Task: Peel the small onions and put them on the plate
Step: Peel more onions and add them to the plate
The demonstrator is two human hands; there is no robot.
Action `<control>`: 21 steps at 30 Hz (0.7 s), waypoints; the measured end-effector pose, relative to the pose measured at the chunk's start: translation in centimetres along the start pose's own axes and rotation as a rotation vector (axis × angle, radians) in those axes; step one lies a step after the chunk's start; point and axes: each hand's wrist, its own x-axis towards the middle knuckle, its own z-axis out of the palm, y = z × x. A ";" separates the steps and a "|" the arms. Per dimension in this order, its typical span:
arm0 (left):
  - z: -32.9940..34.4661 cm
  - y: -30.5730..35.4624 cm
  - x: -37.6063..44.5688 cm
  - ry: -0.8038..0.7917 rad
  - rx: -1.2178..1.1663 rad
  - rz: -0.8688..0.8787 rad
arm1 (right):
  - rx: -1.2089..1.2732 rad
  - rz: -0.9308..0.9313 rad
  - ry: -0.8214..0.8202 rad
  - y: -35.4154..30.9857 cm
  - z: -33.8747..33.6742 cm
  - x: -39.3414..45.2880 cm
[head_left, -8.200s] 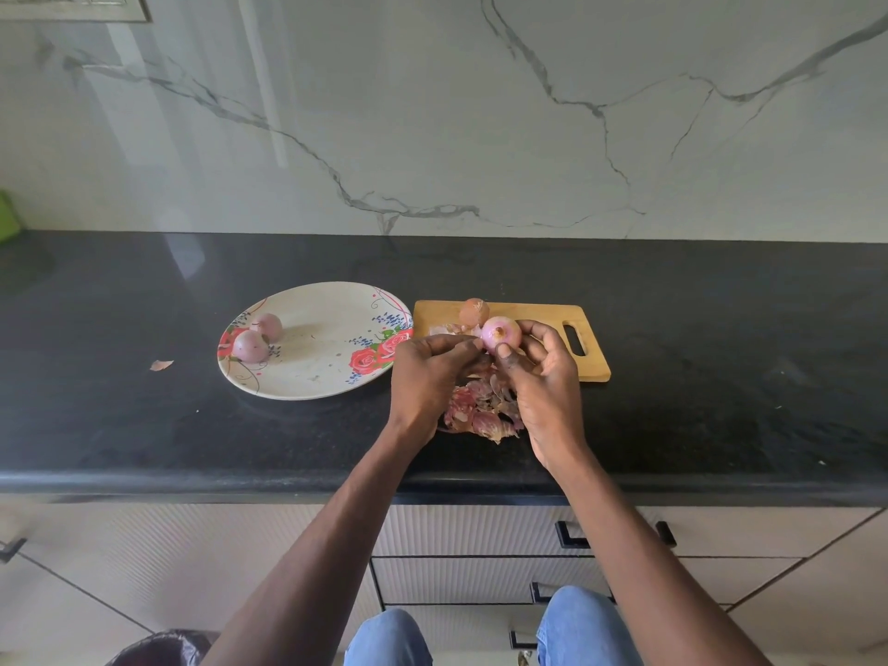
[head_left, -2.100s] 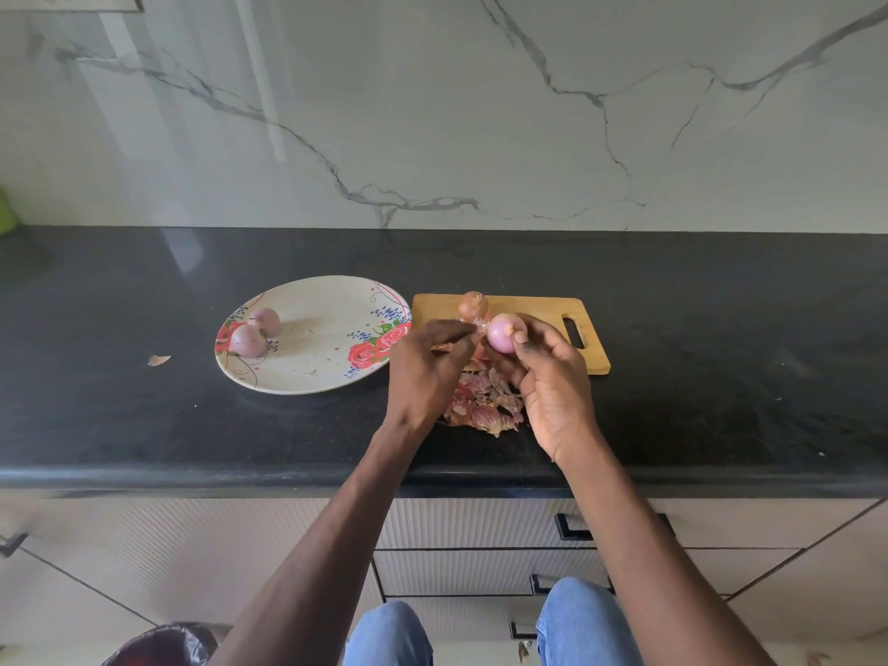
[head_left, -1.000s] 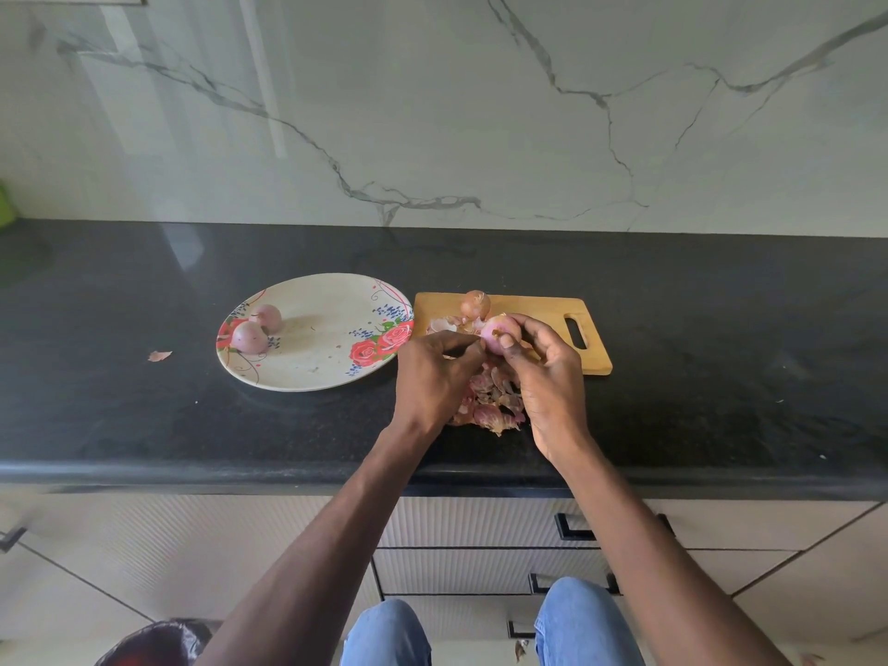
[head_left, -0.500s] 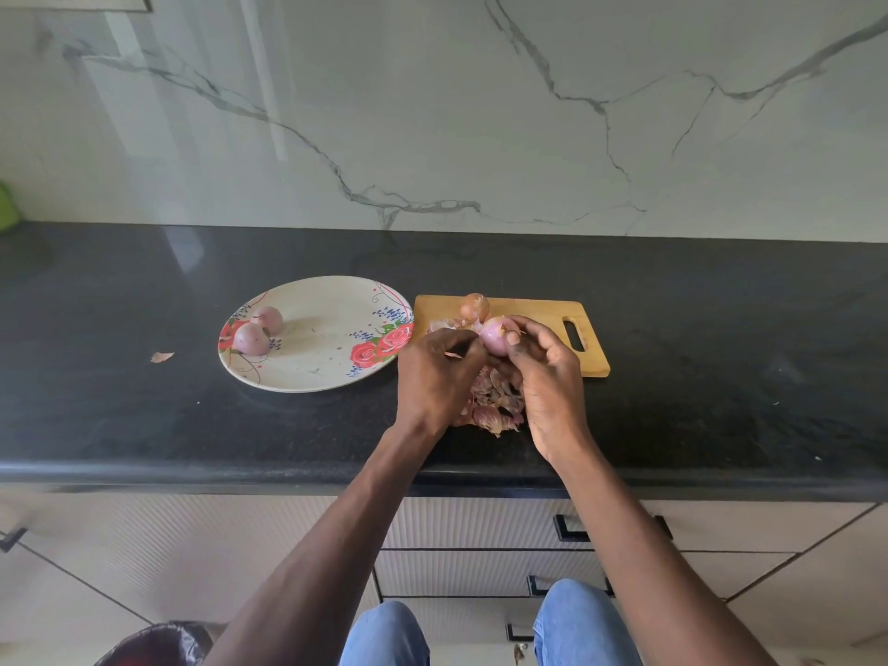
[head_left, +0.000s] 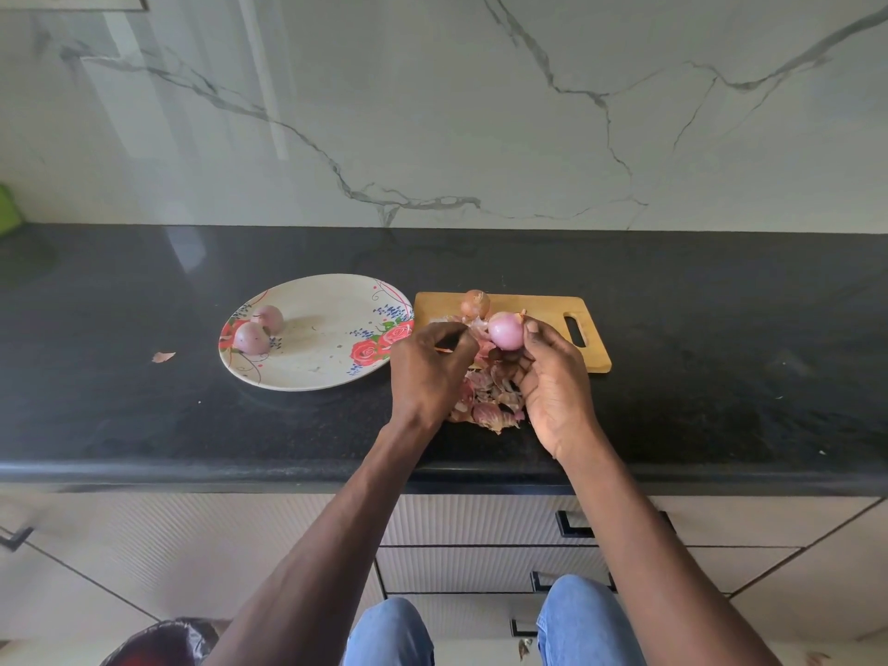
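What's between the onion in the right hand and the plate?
The left hand sits directly between the held onion and the plate. Otherwise nothing visible blocks it: the plate's right side is bare, with the two peeled onions near its left rim.

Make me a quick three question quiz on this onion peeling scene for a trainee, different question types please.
1. True or false: the right hand holds the pink onion.
2. How many peeled onions lie on the plate? A) one B) two C) four
3. Fill in: the unpeeled brown onion sits on the wooden ____.

Key:
1. True. The left hand pinches what looks like a bit of skin beside it.
2. B, two peeled onions at the plate's left side.
3. Cutting board. The pile of skins lies on the counter in front of it.
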 end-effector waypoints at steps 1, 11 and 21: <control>0.0 0.0 0.0 0.009 -0.006 -0.010 | 0.027 0.016 -0.004 -0.1 0.1 -0.1; 0.0 -0.6 0.8 0.088 0.145 -0.042 | 0.166 0.100 -0.070 -0.8 0.0 -0.9; -0.1 -1.2 1.0 -0.002 0.160 0.070 | 0.020 -0.028 -0.041 -0.1 -0.1 -0.2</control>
